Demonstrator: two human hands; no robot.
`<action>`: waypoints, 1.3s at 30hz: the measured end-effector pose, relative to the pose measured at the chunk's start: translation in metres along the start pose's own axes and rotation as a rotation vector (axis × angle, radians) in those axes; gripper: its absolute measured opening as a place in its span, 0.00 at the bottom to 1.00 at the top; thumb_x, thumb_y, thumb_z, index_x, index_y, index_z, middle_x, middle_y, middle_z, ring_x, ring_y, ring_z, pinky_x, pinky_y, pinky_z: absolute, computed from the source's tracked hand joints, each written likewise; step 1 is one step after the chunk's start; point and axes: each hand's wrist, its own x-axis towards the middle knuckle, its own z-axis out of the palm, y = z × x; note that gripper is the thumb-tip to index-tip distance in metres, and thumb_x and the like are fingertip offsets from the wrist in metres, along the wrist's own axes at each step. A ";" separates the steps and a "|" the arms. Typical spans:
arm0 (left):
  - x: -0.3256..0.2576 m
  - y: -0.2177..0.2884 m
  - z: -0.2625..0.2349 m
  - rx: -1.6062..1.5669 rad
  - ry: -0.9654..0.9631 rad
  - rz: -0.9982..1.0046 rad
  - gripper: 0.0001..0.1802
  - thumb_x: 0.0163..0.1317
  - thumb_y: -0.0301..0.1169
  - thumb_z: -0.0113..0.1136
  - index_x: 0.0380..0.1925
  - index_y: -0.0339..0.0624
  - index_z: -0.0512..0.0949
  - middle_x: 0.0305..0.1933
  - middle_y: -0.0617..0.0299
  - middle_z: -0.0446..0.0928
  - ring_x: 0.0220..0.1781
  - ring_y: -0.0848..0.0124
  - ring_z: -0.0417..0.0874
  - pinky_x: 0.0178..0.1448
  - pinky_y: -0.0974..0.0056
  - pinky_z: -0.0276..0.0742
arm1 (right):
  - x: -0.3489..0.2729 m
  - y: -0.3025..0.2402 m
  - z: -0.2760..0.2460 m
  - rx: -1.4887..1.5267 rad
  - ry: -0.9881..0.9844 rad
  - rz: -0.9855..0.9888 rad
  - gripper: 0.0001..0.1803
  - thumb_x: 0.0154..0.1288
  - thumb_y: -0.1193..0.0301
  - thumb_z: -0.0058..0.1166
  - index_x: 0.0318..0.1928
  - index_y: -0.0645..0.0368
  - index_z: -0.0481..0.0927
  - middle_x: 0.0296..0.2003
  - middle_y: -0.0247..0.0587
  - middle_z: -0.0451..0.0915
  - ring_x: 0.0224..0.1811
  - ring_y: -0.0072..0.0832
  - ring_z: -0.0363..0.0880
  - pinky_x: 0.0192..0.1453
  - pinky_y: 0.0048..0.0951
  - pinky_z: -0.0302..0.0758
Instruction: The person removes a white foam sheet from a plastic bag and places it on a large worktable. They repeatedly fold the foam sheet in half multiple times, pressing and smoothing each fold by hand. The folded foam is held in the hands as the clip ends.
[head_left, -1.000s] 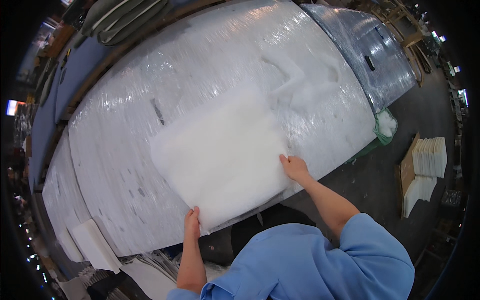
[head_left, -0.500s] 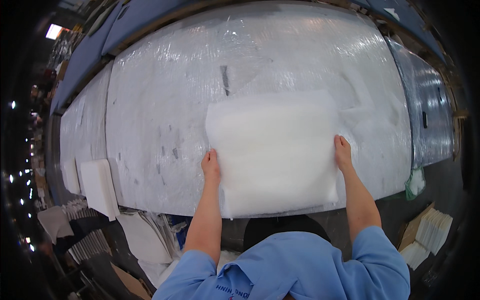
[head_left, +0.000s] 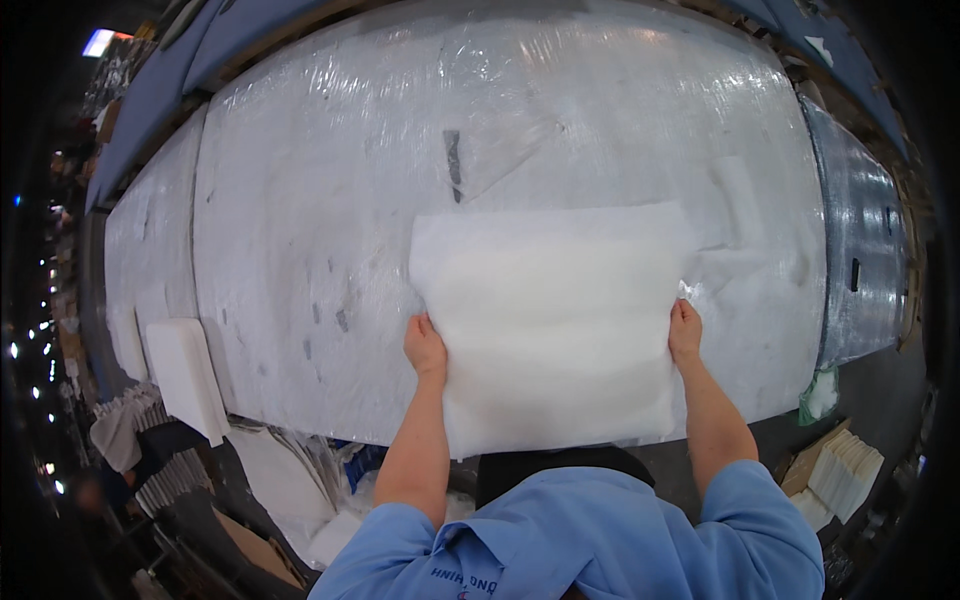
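A soft white sheet of padding (head_left: 550, 320), roughly square, lies in front of me with its near edge at the table's front. My left hand (head_left: 426, 345) pinches its left side, fingers closed on the edge. On the opposite side my right hand (head_left: 685, 330) grips the right edge, a little higher up. Beneath the padding is a wide table (head_left: 300, 230) wrapped in clear plastic film, creased and shiny. The sheet's middle looks slightly puffed, and its far edge rests on the film.
A white foam block (head_left: 185, 375) leans at the table's left front. White sheets (head_left: 285, 470) are stacked below it. At the right stand a box of white pieces (head_left: 840, 475) and a green-edged bag (head_left: 820, 395). A dark strip (head_left: 453, 165) shows on the film.
The padding and both hands sit slightly lower in the picture, nearer to me. The far edge looks straighter and flatter. Both hands keep their hold, and the whole view has shifted a little.
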 end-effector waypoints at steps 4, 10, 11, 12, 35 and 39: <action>0.002 0.003 0.000 -0.003 -0.008 0.042 0.18 0.81 0.37 0.47 0.42 0.34 0.81 0.38 0.46 0.83 0.41 0.49 0.82 0.50 0.50 0.76 | -0.001 -0.004 0.002 -0.126 0.076 -0.044 0.14 0.79 0.65 0.51 0.42 0.62 0.82 0.32 0.48 0.83 0.34 0.34 0.78 0.45 0.36 0.76; 0.005 -0.011 -0.003 -0.324 -0.145 -0.042 0.25 0.84 0.45 0.43 0.41 0.34 0.80 0.38 0.56 0.82 0.40 0.60 0.79 0.50 0.57 0.75 | -0.003 -0.022 -0.020 0.013 -0.035 0.113 0.19 0.81 0.59 0.51 0.40 0.62 0.83 0.30 0.35 0.82 0.34 0.26 0.76 0.43 0.32 0.74; 0.010 -0.008 -0.008 -0.439 -0.232 -0.209 0.27 0.83 0.48 0.44 0.43 0.35 0.81 0.40 0.57 0.83 0.41 0.62 0.79 0.51 0.58 0.75 | -0.003 -0.022 -0.025 0.097 -0.060 0.165 0.20 0.81 0.57 0.51 0.40 0.62 0.83 0.30 0.32 0.82 0.35 0.24 0.76 0.43 0.31 0.73; 0.023 -0.006 -0.023 -0.541 -0.300 -0.369 0.29 0.83 0.52 0.45 0.45 0.36 0.81 0.43 0.59 0.84 0.42 0.63 0.79 0.51 0.58 0.75 | -0.001 -0.028 -0.027 0.210 -0.023 0.182 0.21 0.81 0.56 0.52 0.39 0.62 0.83 0.31 0.29 0.80 0.35 0.22 0.75 0.42 0.31 0.72; 0.093 0.041 0.016 -0.147 -0.040 -0.013 0.27 0.79 0.45 0.52 0.50 0.26 0.84 0.47 0.38 0.86 0.49 0.48 0.86 0.57 0.51 0.77 | 0.083 -0.077 0.018 -0.178 0.227 0.076 0.21 0.79 0.56 0.52 0.36 0.64 0.80 0.33 0.56 0.82 0.36 0.53 0.78 0.46 0.46 0.74; 0.093 0.043 0.019 -0.119 -0.038 0.056 0.26 0.78 0.45 0.54 0.47 0.28 0.85 0.45 0.39 0.86 0.47 0.48 0.86 0.56 0.51 0.78 | 0.083 -0.075 0.020 -0.240 0.252 0.018 0.21 0.78 0.56 0.52 0.36 0.64 0.80 0.32 0.57 0.82 0.36 0.53 0.78 0.46 0.45 0.74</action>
